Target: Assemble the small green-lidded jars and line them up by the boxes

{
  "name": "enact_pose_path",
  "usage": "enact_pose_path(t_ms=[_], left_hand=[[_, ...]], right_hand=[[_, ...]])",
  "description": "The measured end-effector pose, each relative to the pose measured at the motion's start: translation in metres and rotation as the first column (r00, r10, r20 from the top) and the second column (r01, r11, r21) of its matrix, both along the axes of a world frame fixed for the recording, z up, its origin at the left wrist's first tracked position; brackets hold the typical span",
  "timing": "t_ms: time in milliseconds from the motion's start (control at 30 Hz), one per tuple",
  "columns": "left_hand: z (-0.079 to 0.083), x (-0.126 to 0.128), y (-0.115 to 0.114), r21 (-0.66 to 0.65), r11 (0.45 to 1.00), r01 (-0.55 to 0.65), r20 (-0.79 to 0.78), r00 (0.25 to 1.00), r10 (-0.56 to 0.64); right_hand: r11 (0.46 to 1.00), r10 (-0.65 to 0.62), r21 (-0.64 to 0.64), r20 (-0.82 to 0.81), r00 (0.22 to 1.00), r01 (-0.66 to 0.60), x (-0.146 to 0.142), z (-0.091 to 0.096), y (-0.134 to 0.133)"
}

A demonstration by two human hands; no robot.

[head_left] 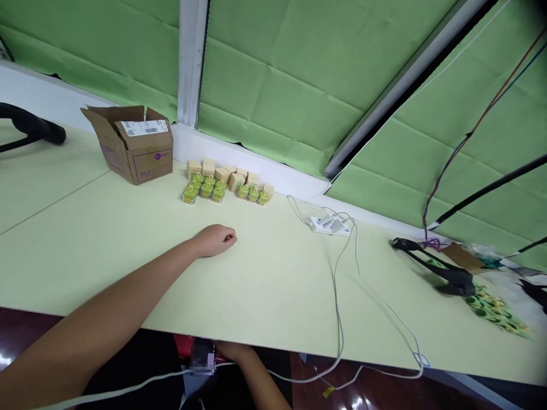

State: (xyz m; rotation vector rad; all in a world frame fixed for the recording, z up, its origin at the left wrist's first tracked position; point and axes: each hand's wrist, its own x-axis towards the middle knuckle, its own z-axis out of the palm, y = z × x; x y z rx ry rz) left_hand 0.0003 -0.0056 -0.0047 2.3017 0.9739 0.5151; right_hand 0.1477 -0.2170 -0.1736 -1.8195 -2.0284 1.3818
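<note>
My left hand [215, 240] rests on the pale tabletop, curled into a fist, and nothing shows in it. Beyond it stand several small clear jars with green lids [207, 188], apart from the hand. Small cream-coloured boxes [208, 167] sit close behind the jars. My right hand [233, 349] is low, below the table's front edge, beside a dark phone-like device [203, 356] with a blurred screen. The table edge and the device hide its fingers, so I cannot tell whether it grips the device. Something red [183, 345] shows beside the device.
An open cardboard box [137, 148] stands at the back left. A white power strip [329, 225] lies right of the jars, its cables [358, 267] running over the front edge. At right are a black stand [444, 273] and a heap of green-yellow pieces [496, 312].
</note>
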Motion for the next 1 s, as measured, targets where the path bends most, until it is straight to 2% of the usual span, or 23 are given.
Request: enact_pose_path(t_ms=[67, 133, 233, 267, 300, 333, 367, 433, 500, 533, 567, 667, 700, 767, 833, 933, 967, 1000], left_hand=[[0.001, 0.0, -0.001, 0.002, 1.0, -0.004, -0.01, 1.0, 0.004], [0.001, 0.0, -0.001, 0.004, 1.0, -0.003, -0.015, 1.0, 0.003], [-0.001, 0.001, 0.001, 0.002, 1.0, 0.001, -0.01, 1.0, -0.001], [-0.002, 0.001, 0.001, 0.0, 1.0, 0.001, -0.009, 1.0, -0.001], [-0.003, 0.001, 0.002, -0.001, 1.0, 0.001, -0.008, 1.0, -0.001], [-0.004, 0.002, 0.002, 0.0, 1.0, 0.0, -0.007, 1.0, 0.0], [-0.004, 0.002, 0.002, 0.004, 1.0, 0.001, -0.006, 1.0, -0.001], [-0.004, 0.003, 0.002, 0.024, 1.0, 0.004, -0.008, 1.0, -0.004], [-0.002, 0.002, 0.003, 0.071, 0.997, 0.0, -0.016, 1.0, 0.001], [-0.001, 0.002, 0.004, 0.102, 0.995, -0.015, -0.019, 1.0, 0.017], [0.0, 0.001, 0.006, 0.136, 0.99, -0.044, -0.015, 0.999, 0.046], [0.004, -0.005, 0.017, 0.202, 0.953, -0.226, 0.054, 0.974, 0.22], [0.005, -0.009, 0.022, 0.196, 0.929, -0.313, 0.088, 0.949, 0.301], [0.006, -0.018, 0.033, 0.194, 0.866, -0.461, 0.14, 0.887, 0.44], [0.006, -0.028, 0.044, 0.221, 0.779, -0.587, 0.233, 0.807, 0.542], [0.003, -0.042, 0.061, 0.306, 0.552, -0.776, 0.455, 0.629, 0.631], [0.001, -0.046, 0.065, 0.289, 0.515, -0.807, 0.469, 0.588, 0.659], [0.0, -0.049, 0.069, 0.256, 0.509, -0.822, 0.447, 0.567, 0.692]], right_hand=[[1.0, 0.013, 0.026, 0.051, 0.999, -0.015, -0.008, 0.015, -0.004], [0.998, 0.031, 0.054, 0.135, 0.99, -0.038, -0.018, 0.039, -0.015], [0.983, 0.161, 0.065, 0.152, 0.975, -0.173, -0.028, 0.096, -0.04], [0.971, 0.215, 0.091, 0.072, 0.974, -0.221, -0.028, 0.119, -0.048], [0.936, 0.348, 0.079, -0.045, 0.937, -0.344, -0.027, 0.144, -0.053], [0.881, 0.474, 0.085, -0.164, 0.865, -0.466, -0.024, 0.17, -0.054], [0.845, 0.533, 0.118, -0.232, 0.813, -0.521, -0.019, 0.194, -0.051], [0.902, 0.395, 0.267, -0.2, 0.897, -0.338, -0.007, 0.233, -0.031], [0.885, 0.22, 0.45, -0.181, 0.959, -0.118, 0.005, 0.254, 0.01], [0.847, 0.096, 0.531, -0.18, 0.979, 0.014, 0.011, 0.257, 0.037], [0.787, -0.01, 0.604, -0.194, 0.981, 0.128, 0.015, 0.254, 0.066], [0.617, -0.263, 0.697, -0.253, 0.931, 0.364, 0.02, 0.226, 0.16], [0.598, -0.306, 0.697, -0.257, 0.917, 0.395, 0.019, 0.214, 0.188], [0.597, -0.297, 0.717, -0.218, 0.93, 0.359, 0.011, 0.191, 0.234], [0.57, -0.301, 0.743, -0.209, 0.931, 0.351, -0.003, 0.173, 0.264], [0.479, -0.325, 0.785, -0.258, 0.91, 0.394, -0.027, 0.156, 0.284], [0.451, -0.327, 0.795, -0.274, 0.904, 0.404, -0.034, 0.152, 0.285], [0.433, -0.327, 0.8, -0.29, 0.899, 0.415, -0.04, 0.15, 0.285]])
